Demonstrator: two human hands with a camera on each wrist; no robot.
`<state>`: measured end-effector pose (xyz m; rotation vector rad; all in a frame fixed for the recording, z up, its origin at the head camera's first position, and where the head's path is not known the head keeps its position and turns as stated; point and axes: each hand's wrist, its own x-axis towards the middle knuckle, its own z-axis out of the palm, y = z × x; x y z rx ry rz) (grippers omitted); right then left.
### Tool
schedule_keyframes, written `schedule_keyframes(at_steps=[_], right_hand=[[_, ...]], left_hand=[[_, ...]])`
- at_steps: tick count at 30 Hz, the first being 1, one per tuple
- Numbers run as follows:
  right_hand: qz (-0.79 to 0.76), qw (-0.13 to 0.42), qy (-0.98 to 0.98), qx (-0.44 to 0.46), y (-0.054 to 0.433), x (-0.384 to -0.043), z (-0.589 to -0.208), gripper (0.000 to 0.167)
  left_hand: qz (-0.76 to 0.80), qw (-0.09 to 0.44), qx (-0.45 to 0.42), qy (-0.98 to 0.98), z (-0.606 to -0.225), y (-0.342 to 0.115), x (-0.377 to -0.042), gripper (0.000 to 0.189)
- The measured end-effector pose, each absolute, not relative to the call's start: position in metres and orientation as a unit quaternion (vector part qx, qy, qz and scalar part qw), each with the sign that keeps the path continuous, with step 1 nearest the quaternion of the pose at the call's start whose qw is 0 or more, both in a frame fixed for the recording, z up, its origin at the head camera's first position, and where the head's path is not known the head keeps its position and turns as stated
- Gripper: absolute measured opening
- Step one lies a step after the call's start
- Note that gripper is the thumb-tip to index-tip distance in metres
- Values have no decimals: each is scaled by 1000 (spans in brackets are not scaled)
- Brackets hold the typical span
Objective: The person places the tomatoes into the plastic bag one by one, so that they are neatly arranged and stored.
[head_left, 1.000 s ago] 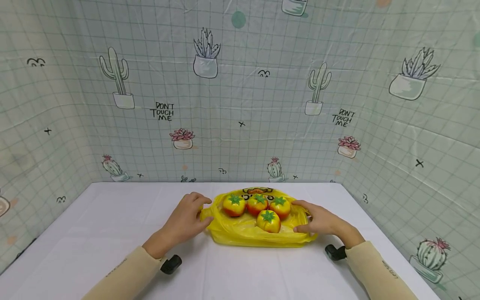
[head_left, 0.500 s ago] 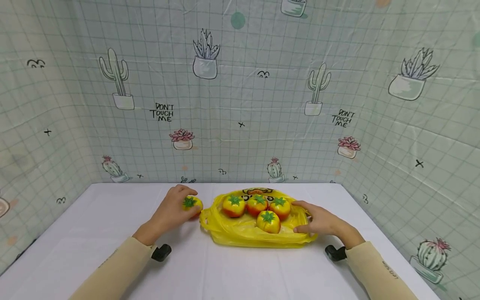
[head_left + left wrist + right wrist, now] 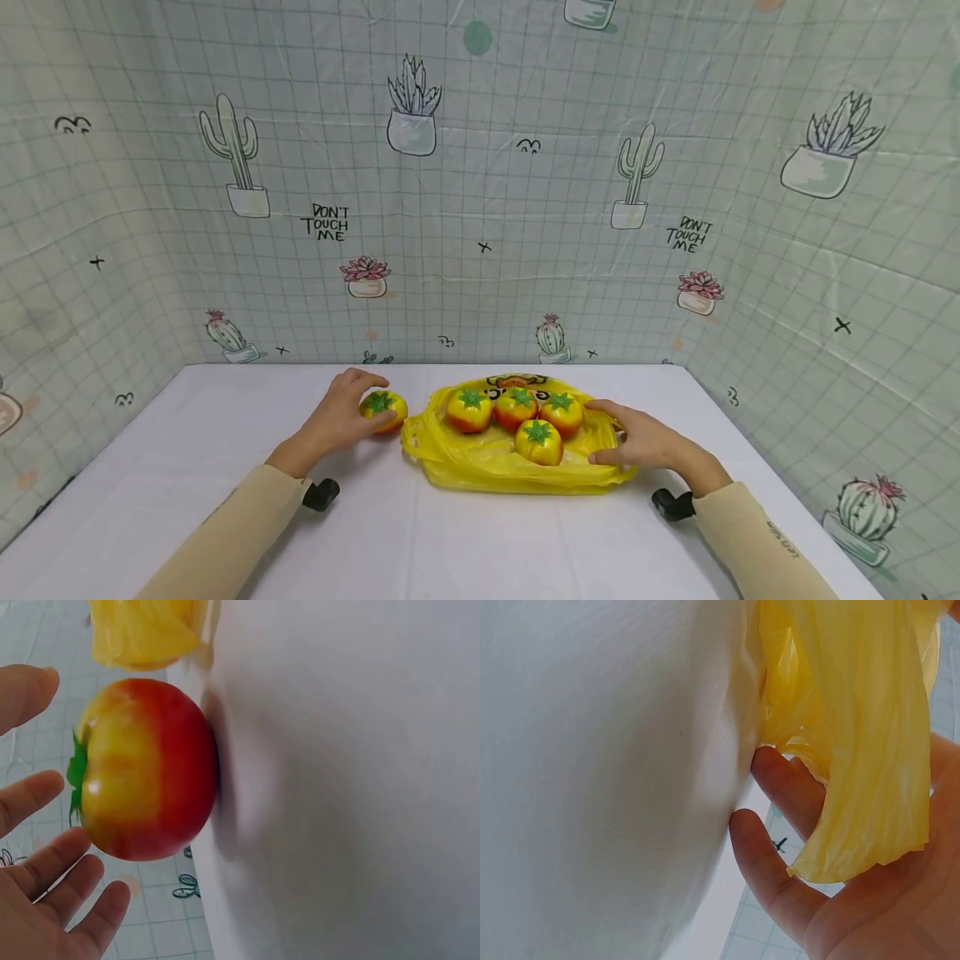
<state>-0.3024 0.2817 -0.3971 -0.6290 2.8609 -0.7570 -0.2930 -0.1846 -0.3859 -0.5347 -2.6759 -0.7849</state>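
Note:
A yellow-and-red tomato point(image 3: 150, 769) with a green star-shaped stem top stands on the table left of the yellow plastic bag point(image 3: 472, 471). My left hand point(image 3: 347, 414) is around its left side, thumb and fingers spread; in the left wrist view the fingertips are right at the tomato's top. Four-like clustering shows on the bag: several more tomatoes point(image 3: 538, 442) sit on its spread plastic. My right hand point(image 3: 637, 437) rests at the bag's right end, thumb and index finger apart. In the right wrist view, yellow plastic drapes over its palm, and two relaxed fingertips reach the table.
A white cloth-covered table point(image 3: 480, 546) carries everything. Behind it and at both sides hangs a grid-patterned curtain point(image 3: 442, 208) with cactus drawings. Black wrist cameras point(image 3: 321, 494) sit under both sleeves.
My left hand has moved left from the bag's left end, and a tomato now stands on the table there. Its fingers have loosened around that tomato. The right hand has stayed put.

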Motion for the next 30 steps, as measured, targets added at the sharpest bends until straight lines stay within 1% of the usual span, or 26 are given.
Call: schedule_keyframes(at_steps=[8, 15, 21, 30], right_hand=[[-244, 62, 946, -203, 281, -303, -397, 82], [-245, 59, 945, -208, 281, -304, -396, 82], [-245, 58, 944, -212, 283, -303, -396, 82], [-244, 60, 946, -205, 283, -304, -398, 83]], left_hand=[[-289, 115, -167, -936, -392, -188, -297, 56], [-304, 82, -142, -938, -394, -186, -300, 59], [-308, 79, -137, -938, -397, -185, -302, 61], [-324, 72, -142, -933, -399, -185, -303, 57]])
